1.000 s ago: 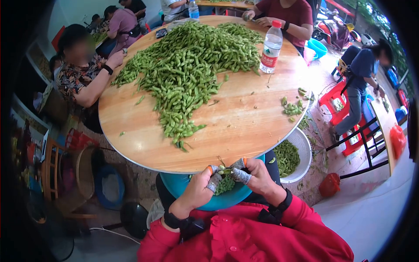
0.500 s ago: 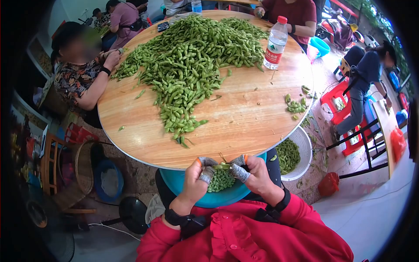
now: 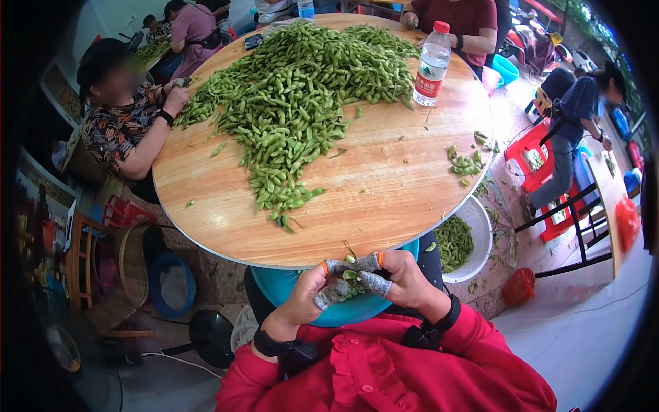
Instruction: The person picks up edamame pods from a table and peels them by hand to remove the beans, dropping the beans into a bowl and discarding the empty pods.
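My left hand [image 3: 312, 292] and my right hand [image 3: 398, 278] meet just below the near table edge, with grey covers on the fingertips. Both are closed on an edamame pod [image 3: 349, 275], which looks split between the fingers. Under the hands sits a teal basin [image 3: 271, 283]; shelled green beans in it are mostly hidden by my fingers. A large heap of edamame pods [image 3: 295, 96] covers the far and left part of the round wooden table [image 3: 384, 185], narrowing towards me.
A water bottle [image 3: 432, 65] with a red cap stands right of the heap. A few pods [image 3: 465, 163] lie near the right edge. Below, a white basket [image 3: 482, 240] contains pods. A person [image 3: 127, 130] sits at the left, another [image 3: 456, 27] across; a third [image 3: 580, 113] is farther right.
My fingers have shifted round the pod, which now looks opened. The hands sit lower over the beans. At the right, the person has straightened up slightly.
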The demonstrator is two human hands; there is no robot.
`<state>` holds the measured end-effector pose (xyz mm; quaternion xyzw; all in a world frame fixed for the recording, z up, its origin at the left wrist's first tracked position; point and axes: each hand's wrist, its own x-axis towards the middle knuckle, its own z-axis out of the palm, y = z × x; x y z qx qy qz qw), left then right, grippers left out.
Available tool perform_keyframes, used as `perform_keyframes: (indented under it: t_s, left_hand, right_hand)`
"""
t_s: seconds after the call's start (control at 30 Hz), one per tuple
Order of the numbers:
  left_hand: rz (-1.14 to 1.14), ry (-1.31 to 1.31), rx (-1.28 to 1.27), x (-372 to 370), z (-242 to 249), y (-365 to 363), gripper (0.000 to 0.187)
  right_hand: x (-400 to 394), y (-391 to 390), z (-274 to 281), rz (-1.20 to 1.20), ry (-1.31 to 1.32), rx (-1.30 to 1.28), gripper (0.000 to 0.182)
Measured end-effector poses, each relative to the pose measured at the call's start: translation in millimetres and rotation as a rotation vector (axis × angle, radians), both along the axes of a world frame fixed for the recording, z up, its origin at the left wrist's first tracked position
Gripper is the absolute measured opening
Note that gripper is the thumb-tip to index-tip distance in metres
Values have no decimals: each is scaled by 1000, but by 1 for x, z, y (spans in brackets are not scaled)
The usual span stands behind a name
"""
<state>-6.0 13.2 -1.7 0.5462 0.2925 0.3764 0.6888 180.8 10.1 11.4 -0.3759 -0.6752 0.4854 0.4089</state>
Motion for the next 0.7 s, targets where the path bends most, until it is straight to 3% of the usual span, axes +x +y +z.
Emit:
perform_keyframes:
  t_s: [0.1,0.27,0.47,0.6,0.7]
  left_hand:
    - [-60,5,-206,-6,-7,1,25]
    - [-71,-218,-449,-5,-13,0,22]
    - [-87,-297,-419,-2,-18,0,19]
    - [-95,-357,-491,3,-4,4,20]
    - [-104,-309,-547,1,-7,8,21]
  right_hand:
    - [2,2,-7,67,14,30,17]
    - [3,2,-12,129,86,-22,18]
    - [5,-2,-7,204,461,-418,22]
    - [6,-2,-18,204,615,-489,20]
    - [6,-1,-14,143,412,-358,18]
